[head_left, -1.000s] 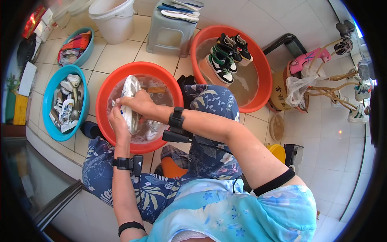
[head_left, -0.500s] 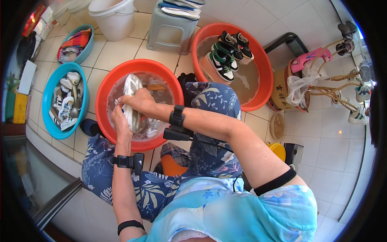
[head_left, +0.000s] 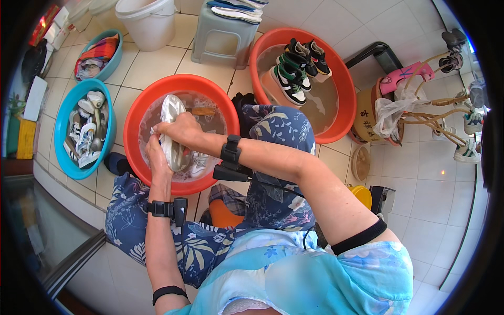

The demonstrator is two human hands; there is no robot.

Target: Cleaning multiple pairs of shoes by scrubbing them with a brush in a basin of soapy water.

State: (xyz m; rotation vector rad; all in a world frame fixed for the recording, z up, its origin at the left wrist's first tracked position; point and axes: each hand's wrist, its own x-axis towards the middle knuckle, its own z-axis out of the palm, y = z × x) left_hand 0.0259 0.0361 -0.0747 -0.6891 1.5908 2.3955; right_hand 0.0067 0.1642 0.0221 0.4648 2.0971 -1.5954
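A pale silvery-white shoe (head_left: pixel 172 107) is held lengthwise above the soapy water of a red basin (head_left: pixel 137 157). My left hand (head_left: pixel 156 156) supports it from its left side, fingers closed against it. Across the shoe's middle lies my right hand (head_left: pixel 181 131), its fingers curled over to the left side, where they meet the left fingertips. A small white bit shows at those fingertips; I cannot make out what it is. Another white shoe (head_left: pixel 198 165) lies in the water beside the held one. A wooden brush or block (head_left: pixel 203 111) floats near the basin's far side.
Left stands a blue basin (head_left: pixel 59 131) of shoes, with a teal basin (head_left: pixel 116 64) of cloths behind. A second red basin (head_left: pixel 346 100) holds water and black, white and green sneakers (head_left: pixel 290 79). Around are a grey stool (head_left: pixel 223 44), white bucket (head_left: pixel 149 26) and potted plant (head_left: pixel 367 118).
The view has shifted very slightly. Both hands keep their hold on the shoe, with hardly any visible movement.
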